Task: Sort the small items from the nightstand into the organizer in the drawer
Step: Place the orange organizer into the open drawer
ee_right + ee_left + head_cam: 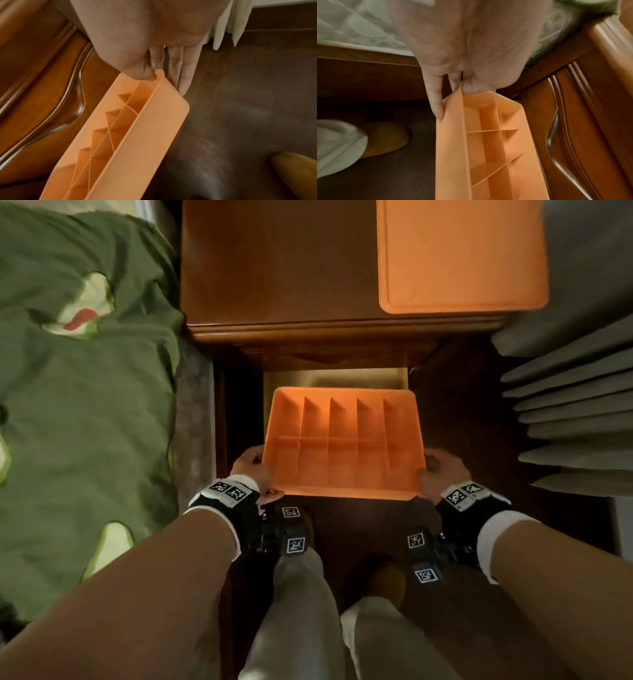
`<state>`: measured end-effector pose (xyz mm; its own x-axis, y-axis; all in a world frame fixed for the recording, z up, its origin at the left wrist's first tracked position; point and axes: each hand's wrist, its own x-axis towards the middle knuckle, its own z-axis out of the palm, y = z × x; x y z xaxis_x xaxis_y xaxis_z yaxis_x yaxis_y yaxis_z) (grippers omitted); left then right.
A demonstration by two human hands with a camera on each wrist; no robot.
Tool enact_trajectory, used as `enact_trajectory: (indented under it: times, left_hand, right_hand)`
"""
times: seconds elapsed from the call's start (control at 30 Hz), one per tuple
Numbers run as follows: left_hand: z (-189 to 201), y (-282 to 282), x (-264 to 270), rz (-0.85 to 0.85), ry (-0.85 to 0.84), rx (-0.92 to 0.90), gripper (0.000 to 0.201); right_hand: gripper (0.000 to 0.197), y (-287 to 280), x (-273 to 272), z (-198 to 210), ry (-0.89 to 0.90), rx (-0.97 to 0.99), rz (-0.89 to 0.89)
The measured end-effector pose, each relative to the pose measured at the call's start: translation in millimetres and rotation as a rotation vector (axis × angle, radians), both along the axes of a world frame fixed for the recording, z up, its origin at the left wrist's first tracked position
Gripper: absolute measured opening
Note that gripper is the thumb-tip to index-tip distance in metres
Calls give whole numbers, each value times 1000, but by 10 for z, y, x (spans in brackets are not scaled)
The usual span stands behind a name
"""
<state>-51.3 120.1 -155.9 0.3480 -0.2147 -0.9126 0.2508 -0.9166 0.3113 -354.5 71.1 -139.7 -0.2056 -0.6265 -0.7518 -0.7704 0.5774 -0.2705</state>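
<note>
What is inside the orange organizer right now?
Nothing shows inside the orange organizer: every visible compartment is bare between the dividers. The left hand and right hand grip its two ends; the wrist views hide some far compartments.

Both forearms reach forward and down, side by side, each with a black wrist strap carrying black-and-white markers. The left hand [251, 465] grips the left near corner of the orange plastic divided organizer tray [346, 445], thumb over the rim and fingers [436, 100] straight along the outer wall. The right hand [442, 472] mirrors it at the right near corner, thumb hooked on the rim, fingers [186, 75] extended underneath.
</note>
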Motion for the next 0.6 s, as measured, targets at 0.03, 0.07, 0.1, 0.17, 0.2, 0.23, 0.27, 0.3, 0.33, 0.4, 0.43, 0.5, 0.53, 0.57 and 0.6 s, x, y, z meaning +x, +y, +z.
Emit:
enact_trajectory:
  times: [0.03,0.07,0.1,0.17,0.2,0.23,0.27,0.3,0.33,0.4,0.43,0.5,0.53,0.57,0.6]
  left_hand:
    - [-111,-61,47,9,2,-15,43]
    - [-218,-125,96,10,-3,-29,43]
    - [-325,-177,148,-6,-13,-39,46]
    - [-504,-270,233,-62,-37,-53,53]
    - [-581,-324,261,-80,-48,-64,56]
    - [-640,-382,279,-95,-60,-74,58]
    - [-685,-440,294,-122,-85,-80,60]
    - [-744,-499,309,-153,-113,-91,63]
    - [-789,-555,319,-187,-138,-110,66]
    - [-864,-638,334,-204,-144,-163,66]
    - [-902,-674,342,-180,-128,-178,63]
    - [-981,-726,333,-139,-78,-175,60]
    - [-1018,-734,324,-130,-62,-163,58]
    - [-1059,-742,310,-139,-65,-144,57]
    - [-1099,-742,297,-178,-86,-132,56]
  right_hand:
    - [43,-101,47,-109,3,-11,-3]
    - [41,-193,97,-225,-2,-24,-8]
    - [40,-285,138,-329,-3,-30,-7]
    - [40,-446,213,-514,-40,-35,-42]
    - [38,-515,240,-591,-59,-38,-64]
    - [37,-581,264,-668,-63,-46,-68]
    - [35,-644,275,-748,-58,-57,-71]
    - [33,-706,289,-817,-39,-85,-76]
    - [32,-754,311,-862,-33,-107,-88]
    - [28,-816,346,-923,-68,-112,-74]
    - [30,-843,359,-947,-90,-102,-63]
    - [35,-883,364,-1013,-119,-87,-88]
    - [36,-889,357,-1050,-123,-86,-110]
    - [40,-899,352,-1088,-103,-76,-106]
    - [45,-897,328,-1152,-93,-60,-99]
